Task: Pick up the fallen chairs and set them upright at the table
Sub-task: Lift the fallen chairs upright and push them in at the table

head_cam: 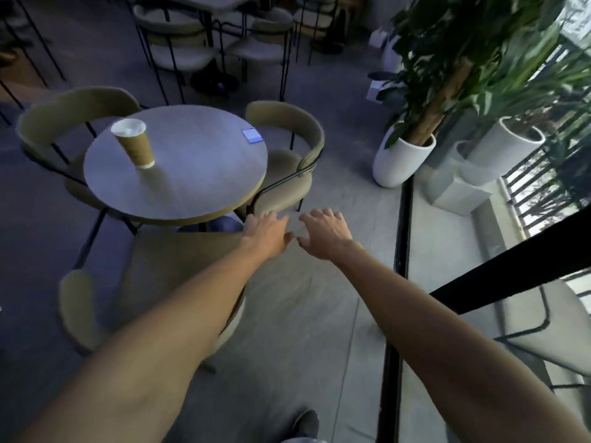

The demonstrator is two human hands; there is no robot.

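Here, a person's left hand and right hand reach out side by side, fingers spread and holding nothing, above a chair lying tipped beside the round table.

A round table stood left of centre in the frame, with a paper cup on its left part and a small card near its right edge. One chair stood at the table's right, another at its upper left, a third below it, partly under the left forearm. Both hands, left hand and right hand, hung side by side just below the right chair. Potted plants filled the upper right; more tables and chairs lay along the top.
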